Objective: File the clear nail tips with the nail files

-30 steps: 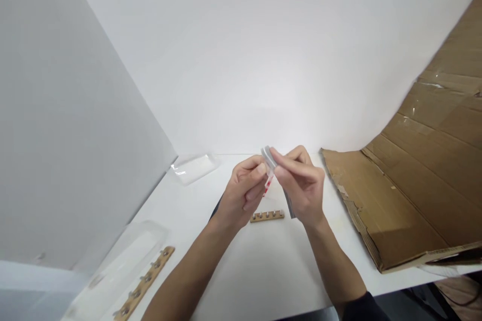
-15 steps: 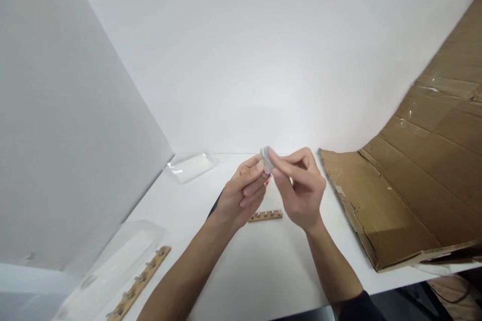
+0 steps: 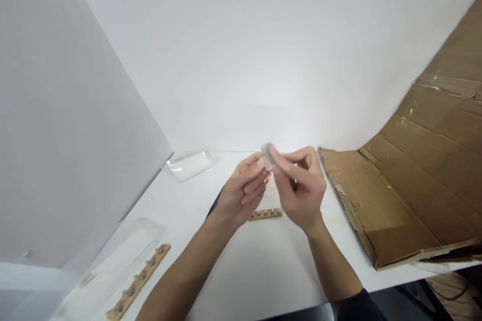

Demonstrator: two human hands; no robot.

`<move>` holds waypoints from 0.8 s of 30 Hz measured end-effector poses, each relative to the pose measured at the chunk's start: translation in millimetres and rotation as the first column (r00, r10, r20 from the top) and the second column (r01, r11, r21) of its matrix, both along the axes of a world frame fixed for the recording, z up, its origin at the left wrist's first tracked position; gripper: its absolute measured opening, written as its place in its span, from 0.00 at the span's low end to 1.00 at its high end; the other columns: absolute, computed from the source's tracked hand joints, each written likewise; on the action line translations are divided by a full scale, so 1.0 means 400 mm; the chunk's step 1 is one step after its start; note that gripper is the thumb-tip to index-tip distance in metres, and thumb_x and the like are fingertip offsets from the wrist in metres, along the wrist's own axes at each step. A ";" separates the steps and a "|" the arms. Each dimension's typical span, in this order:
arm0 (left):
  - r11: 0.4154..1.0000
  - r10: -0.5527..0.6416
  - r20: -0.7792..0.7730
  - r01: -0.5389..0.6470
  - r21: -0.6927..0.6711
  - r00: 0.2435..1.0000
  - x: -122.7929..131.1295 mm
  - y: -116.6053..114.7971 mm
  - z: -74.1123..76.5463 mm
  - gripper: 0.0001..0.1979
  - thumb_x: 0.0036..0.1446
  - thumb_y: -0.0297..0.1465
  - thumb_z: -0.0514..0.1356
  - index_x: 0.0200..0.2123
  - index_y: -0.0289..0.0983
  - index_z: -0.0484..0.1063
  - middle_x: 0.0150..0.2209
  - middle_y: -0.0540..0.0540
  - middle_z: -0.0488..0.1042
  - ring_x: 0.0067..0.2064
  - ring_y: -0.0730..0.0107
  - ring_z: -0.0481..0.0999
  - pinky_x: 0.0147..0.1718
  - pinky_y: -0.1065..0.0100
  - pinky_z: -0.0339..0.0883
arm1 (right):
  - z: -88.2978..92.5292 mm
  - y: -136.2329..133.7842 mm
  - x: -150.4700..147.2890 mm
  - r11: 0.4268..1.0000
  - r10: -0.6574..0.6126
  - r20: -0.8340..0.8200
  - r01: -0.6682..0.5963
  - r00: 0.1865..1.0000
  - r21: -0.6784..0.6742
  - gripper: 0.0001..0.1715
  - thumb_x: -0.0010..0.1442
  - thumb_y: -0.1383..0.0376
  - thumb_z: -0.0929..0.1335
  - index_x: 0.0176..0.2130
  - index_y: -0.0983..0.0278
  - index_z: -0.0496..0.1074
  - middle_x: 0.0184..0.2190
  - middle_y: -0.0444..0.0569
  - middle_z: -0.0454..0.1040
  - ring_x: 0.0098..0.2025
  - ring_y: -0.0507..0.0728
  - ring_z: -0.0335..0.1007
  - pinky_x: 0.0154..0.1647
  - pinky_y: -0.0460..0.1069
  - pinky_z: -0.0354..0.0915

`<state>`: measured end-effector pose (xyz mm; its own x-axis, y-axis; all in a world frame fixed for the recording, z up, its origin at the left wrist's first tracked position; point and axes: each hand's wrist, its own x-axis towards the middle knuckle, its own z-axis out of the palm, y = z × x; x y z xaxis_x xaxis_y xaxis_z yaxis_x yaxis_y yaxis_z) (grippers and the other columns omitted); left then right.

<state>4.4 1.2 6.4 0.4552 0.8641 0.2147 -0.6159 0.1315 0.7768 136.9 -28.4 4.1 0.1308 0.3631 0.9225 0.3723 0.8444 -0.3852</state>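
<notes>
My left hand (image 3: pixel 243 190) is closed in a pinch on a small grey-and-white round piece (image 3: pixel 267 154), held up above the table. My right hand (image 3: pixel 303 188) pinches the same piece from the other side, its index finger and thumb on the grey face. The piece is slightly blurred, and fingers cover part of it, so I cannot tell its exact kind. Just below the fingertips shows a bit of something red and white (image 3: pixel 268 176). Beneath the hands lies a short wooden strip (image 3: pixel 265 214) with a row of small metal pegs or hooks.
A second wooden strip with metal fittings (image 3: pixel 141 278) lies at the front left, beside a clear plastic wrapper (image 3: pixel 124 256). Another clear wrapper (image 3: pixel 192 166) rests at the back left. Folded cardboard (image 3: pixel 380 205) covers the right side. White walls enclose the table's back and left.
My right fingers have shifted slightly on the piece, which has turned a little and sits marginally higher. More of the red bit shows below. Both hands still hold it.
</notes>
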 end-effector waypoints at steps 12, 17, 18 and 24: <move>1.000 -0.015 -0.018 0.015 0.020 1.000 -0.001 -0.010 0.003 0.16 0.58 0.37 0.72 0.28 0.35 0.70 0.14 0.62 0.49 0.13 0.89 0.41 0.10 0.83 0.43 | -0.003 -0.005 0.003 0.999 -0.029 0.002 0.029 1.000 0.013 0.29 0.68 0.74 0.70 0.59 0.46 0.80 0.39 0.49 0.74 0.36 0.54 0.71 0.28 0.51 0.73; 0.999 -0.022 -0.010 0.022 0.026 1.000 0.000 -0.009 0.004 0.17 0.56 0.37 0.73 0.27 0.35 0.70 0.15 0.61 0.52 0.13 0.90 0.40 0.10 0.83 0.42 | -0.001 -0.008 0.005 0.997 0.001 -0.029 -0.004 1.000 -0.077 0.29 0.68 0.74 0.69 0.59 0.46 0.80 0.38 0.47 0.73 0.38 0.54 0.70 0.30 0.51 0.74; 0.999 -0.030 -0.016 0.031 0.021 0.999 0.001 -0.008 0.004 0.17 0.56 0.37 0.73 0.28 0.35 0.70 0.14 0.62 0.52 0.13 0.89 0.40 0.10 0.83 0.43 | 0.000 -0.009 0.006 0.998 0.029 -0.019 -0.030 0.999 -0.052 0.29 0.68 0.75 0.69 0.59 0.46 0.80 0.39 0.48 0.74 0.38 0.54 0.71 0.30 0.51 0.74; 0.999 -0.039 -0.017 0.040 0.031 0.999 -0.001 -0.006 0.001 0.17 0.57 0.38 0.73 0.28 0.35 0.71 0.14 0.62 0.51 0.13 0.90 0.40 0.10 0.83 0.42 | 0.005 -0.009 0.013 0.994 0.022 -0.023 -0.024 0.999 -0.104 0.27 0.69 0.73 0.69 0.58 0.47 0.81 0.37 0.47 0.73 0.38 0.55 0.70 0.31 0.51 0.74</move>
